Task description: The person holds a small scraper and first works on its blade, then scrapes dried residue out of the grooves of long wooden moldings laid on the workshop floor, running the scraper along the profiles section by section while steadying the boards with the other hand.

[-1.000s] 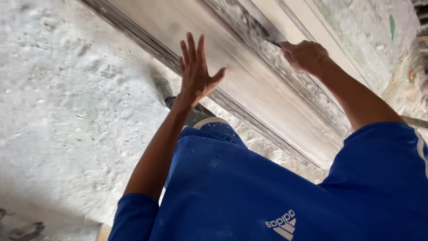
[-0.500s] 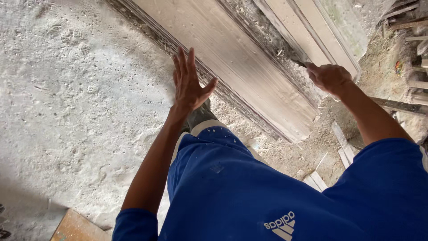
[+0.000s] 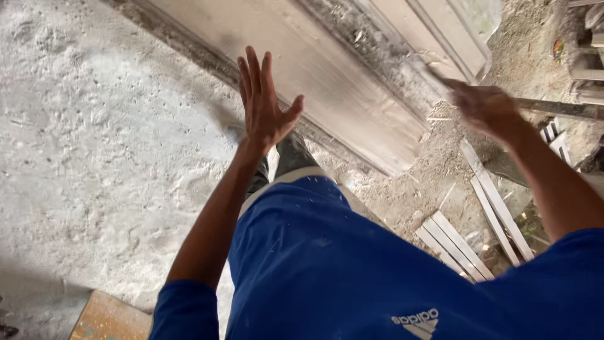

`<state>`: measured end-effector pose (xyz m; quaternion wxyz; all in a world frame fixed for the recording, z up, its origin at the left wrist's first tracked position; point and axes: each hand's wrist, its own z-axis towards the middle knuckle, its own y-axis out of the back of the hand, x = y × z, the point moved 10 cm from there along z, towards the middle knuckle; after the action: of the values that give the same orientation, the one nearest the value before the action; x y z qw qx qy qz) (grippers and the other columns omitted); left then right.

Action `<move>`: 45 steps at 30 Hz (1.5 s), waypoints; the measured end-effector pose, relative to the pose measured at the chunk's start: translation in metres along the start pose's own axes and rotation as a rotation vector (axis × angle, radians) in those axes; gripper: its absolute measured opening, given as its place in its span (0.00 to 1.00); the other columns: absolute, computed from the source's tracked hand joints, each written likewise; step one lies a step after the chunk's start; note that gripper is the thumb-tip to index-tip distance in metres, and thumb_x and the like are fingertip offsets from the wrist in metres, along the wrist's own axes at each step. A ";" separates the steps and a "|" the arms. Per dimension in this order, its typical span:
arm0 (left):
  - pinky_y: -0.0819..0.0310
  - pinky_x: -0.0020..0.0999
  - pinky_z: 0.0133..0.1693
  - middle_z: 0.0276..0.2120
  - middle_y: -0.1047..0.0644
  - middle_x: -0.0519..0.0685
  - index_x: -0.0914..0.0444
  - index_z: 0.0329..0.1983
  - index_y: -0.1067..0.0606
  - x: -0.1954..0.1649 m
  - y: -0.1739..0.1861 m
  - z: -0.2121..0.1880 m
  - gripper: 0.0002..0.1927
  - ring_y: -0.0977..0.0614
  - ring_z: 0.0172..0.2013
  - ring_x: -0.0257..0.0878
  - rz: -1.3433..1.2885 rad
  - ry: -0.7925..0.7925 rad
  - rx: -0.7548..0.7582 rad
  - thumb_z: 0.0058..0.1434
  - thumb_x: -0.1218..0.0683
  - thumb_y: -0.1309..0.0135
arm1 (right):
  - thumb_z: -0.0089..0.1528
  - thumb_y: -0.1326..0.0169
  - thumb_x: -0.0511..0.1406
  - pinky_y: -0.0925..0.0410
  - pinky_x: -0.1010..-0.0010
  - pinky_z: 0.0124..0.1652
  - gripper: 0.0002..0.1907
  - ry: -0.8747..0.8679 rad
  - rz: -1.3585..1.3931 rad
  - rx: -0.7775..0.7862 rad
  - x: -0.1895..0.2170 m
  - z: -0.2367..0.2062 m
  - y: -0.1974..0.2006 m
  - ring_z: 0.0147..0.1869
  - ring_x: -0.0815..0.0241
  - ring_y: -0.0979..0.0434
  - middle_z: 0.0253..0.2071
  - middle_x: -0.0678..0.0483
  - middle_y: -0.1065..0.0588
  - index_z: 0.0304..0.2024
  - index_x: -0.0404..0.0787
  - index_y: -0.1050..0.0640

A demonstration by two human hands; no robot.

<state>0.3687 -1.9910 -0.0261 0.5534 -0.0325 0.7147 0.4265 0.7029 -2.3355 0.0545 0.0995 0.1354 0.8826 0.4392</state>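
Observation:
A long pale wooden panel (image 3: pixel 327 75) lies slanted across the dusty floor, its near end by my feet. My left hand (image 3: pixel 264 107) is raised above the panel's left edge, palm flat and fingers spread, holding nothing. My right hand (image 3: pixel 487 110) is blurred, off the panel's right end, with its fingers closed on a thin dark tool (image 3: pixel 440 74) that pokes out toward the panel. Whether the tool touches the wood I cannot tell. My blue clothing (image 3: pixel 352 271) fills the lower part of the view, and a dark shoe (image 3: pixel 290 154) shows under the left hand.
The floor (image 3: pixel 94 138) is thick with white sawdust. Several short pale slats (image 3: pixel 456 245) lie at the right, with longer strips (image 3: pixel 497 201) beside them. A metal bar (image 3: pixel 560 108) runs behind my right hand. An orange-brown board (image 3: pixel 107 318) sits at the bottom left.
The view has slid along the panel, so its near end and the slats now show. My right hand has moved right, off the panel. The left hand stays open.

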 end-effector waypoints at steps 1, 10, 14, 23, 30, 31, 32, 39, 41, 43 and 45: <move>0.63 0.73 0.74 0.80 0.67 0.61 0.55 0.83 0.58 -0.007 -0.002 0.007 0.56 0.65 0.79 0.63 0.029 -0.043 -0.050 0.63 0.28 0.47 | 0.75 0.63 0.47 0.39 0.75 0.18 0.28 0.086 0.038 -0.069 0.024 0.008 0.004 0.19 0.63 0.34 0.26 0.50 0.25 0.79 0.62 0.41; 0.63 0.72 0.75 0.80 0.65 0.65 0.60 0.82 0.59 -0.036 -0.035 0.021 0.55 0.65 0.79 0.66 -0.036 -0.030 0.017 0.68 0.27 0.49 | 0.75 0.62 0.46 0.41 0.78 0.12 0.25 0.011 0.248 -0.090 0.124 0.004 0.003 0.17 0.66 0.42 0.23 0.50 0.26 0.75 0.56 0.37; 0.63 0.72 0.74 0.80 0.65 0.65 0.60 0.82 0.59 -0.040 -0.058 0.020 0.54 0.64 0.79 0.66 -0.005 -0.023 0.032 0.68 0.29 0.48 | 0.75 0.62 0.44 0.40 0.74 0.11 0.22 -0.175 0.591 -0.286 0.103 -0.011 -0.009 0.15 0.65 0.38 0.36 0.49 0.20 0.70 0.47 0.33; 0.78 0.71 0.71 0.78 0.66 0.65 0.61 0.82 0.57 -0.035 -0.105 0.026 0.57 0.72 0.76 0.63 0.316 0.035 0.102 0.63 0.30 0.44 | 0.77 0.61 0.44 0.27 0.70 0.27 0.22 -0.327 1.991 -0.625 0.059 -0.016 -0.069 0.28 0.62 0.22 0.39 0.45 0.23 0.67 0.38 0.33; 0.89 0.71 0.67 0.76 0.73 0.65 0.65 0.81 0.57 -0.029 -0.117 0.024 0.60 0.81 0.72 0.60 0.450 0.085 0.233 0.64 0.24 0.49 | 0.74 0.58 0.47 0.27 0.68 0.27 0.18 -0.369 2.429 -0.605 0.077 -0.002 -0.075 0.28 0.61 0.23 0.42 0.48 0.26 0.57 0.42 0.34; 0.89 0.71 0.67 0.77 0.74 0.64 0.64 0.82 0.57 -0.031 -0.116 0.024 0.60 0.82 0.72 0.60 0.458 0.082 0.241 0.64 0.24 0.49 | 0.74 0.58 0.47 0.27 0.69 0.27 0.18 -0.392 2.475 -0.608 0.080 0.000 -0.079 0.28 0.61 0.23 0.41 0.49 0.26 0.57 0.44 0.33; 0.89 0.71 0.67 0.76 0.74 0.65 0.64 0.81 0.57 -0.031 -0.116 0.024 0.59 0.81 0.72 0.60 0.460 0.095 0.260 0.64 0.24 0.49 | 0.73 0.59 0.47 0.27 0.69 0.27 0.17 -0.416 2.520 -0.611 0.082 0.002 -0.083 0.28 0.61 0.24 0.41 0.49 0.26 0.57 0.45 0.33; 0.86 0.74 0.66 0.75 0.73 0.68 0.63 0.81 0.58 -0.035 -0.118 0.022 0.60 0.81 0.71 0.65 0.493 0.128 0.335 0.59 0.26 0.47 | 0.75 0.55 0.40 0.32 0.66 0.28 0.19 -0.625 1.141 -0.663 0.057 0.006 -0.097 0.33 0.62 0.34 0.37 0.53 0.33 0.68 0.45 0.30; 0.87 0.76 0.65 0.75 0.74 0.68 0.63 0.81 0.58 -0.036 -0.119 0.022 0.60 0.82 0.71 0.67 0.494 0.105 0.333 0.60 0.25 0.47 | 0.73 0.48 0.37 0.31 0.66 0.35 0.20 -0.605 0.675 -0.820 0.055 0.008 -0.085 0.40 0.59 0.35 0.40 0.53 0.33 0.68 0.48 0.28; 0.87 0.77 0.64 0.76 0.75 0.69 0.63 0.81 0.58 -0.037 -0.121 0.022 0.60 0.82 0.71 0.68 0.495 0.076 0.333 0.62 0.24 0.49 | 0.71 0.46 0.37 0.32 0.65 0.39 0.21 -0.636 0.587 -0.765 0.047 0.023 -0.101 0.43 0.57 0.36 0.41 0.51 0.34 0.68 0.50 0.27; 0.88 0.78 0.63 0.75 0.75 0.69 0.63 0.81 0.59 -0.032 -0.126 0.020 0.61 0.83 0.70 0.68 0.498 0.097 0.373 0.61 0.22 0.52 | 0.70 0.45 0.38 0.32 0.64 0.43 0.23 -0.666 0.555 -0.713 0.037 0.038 -0.114 0.45 0.55 0.37 0.42 0.50 0.35 0.68 0.53 0.26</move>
<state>0.4616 -2.0716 -0.0727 0.3934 0.2252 0.7922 0.4086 0.6617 -2.3607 -0.0614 0.2933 0.4518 0.5316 0.6537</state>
